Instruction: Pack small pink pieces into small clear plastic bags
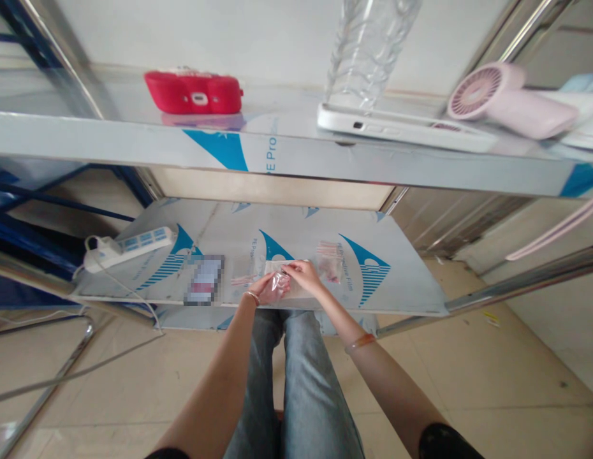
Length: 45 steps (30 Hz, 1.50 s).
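Note:
A small clear plastic bag [278, 285] with something pinkish inside lies between my hands, above the front edge of the lower shelf [402, 274]. My left hand [262, 290] is closed on the bag's left side. At its upper right, the fingers of my right hand [301, 274] are pinched together at the bag's opening. A pale flat sheet or packet [301, 292] shows beneath my hands. To the right lie clear bags with red stripes [329, 261], and another clear bag [242, 271] lies to the left.
A phone [204, 280] and a white power strip [134, 247] with a cable are left on the shelf. The upper shelf [287, 153] carries a red case [194, 94], a clear bottle [368, 54], a white device [396, 127] and a pink fan [511, 102].

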Motion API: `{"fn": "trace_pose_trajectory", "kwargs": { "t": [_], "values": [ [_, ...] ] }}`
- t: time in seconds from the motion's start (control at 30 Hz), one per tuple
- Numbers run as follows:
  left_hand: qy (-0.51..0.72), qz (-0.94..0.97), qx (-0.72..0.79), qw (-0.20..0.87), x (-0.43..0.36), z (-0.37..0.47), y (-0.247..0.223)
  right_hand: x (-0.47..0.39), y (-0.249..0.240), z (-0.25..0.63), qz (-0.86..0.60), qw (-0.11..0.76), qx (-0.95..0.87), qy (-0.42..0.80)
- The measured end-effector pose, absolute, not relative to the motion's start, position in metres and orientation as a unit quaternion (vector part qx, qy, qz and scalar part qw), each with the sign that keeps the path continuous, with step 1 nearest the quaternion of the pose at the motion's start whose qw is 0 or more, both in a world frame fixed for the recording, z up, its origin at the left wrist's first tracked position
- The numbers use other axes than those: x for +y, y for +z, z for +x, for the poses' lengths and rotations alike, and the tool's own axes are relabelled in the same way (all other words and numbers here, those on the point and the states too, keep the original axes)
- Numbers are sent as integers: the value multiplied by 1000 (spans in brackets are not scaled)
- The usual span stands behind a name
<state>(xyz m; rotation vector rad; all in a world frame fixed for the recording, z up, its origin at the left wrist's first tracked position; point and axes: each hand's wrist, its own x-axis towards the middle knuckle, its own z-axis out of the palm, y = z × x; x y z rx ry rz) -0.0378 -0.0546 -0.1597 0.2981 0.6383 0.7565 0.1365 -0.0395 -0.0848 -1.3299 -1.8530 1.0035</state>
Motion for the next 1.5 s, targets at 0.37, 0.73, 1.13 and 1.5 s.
{"fn": "trace_pose_trajectory", "kwargs": {
  "t": [0.37,0.73,1.13,1.5],
  "values": [
    [358,140,259,886,-55,-40,-165,-63,-121,149,-698,197,-668,169],
    [356,132,270,885,-56,-40,-159,-73,-137,137,-648,431,-600,182],
    [370,143,312,863,-61,-33,-142,-76,-119,119,-597,476,-615,198],
    [367,130,294,873,-61,-36,-147,-81,-150,135,-707,342,-605,127]
  ]
}}
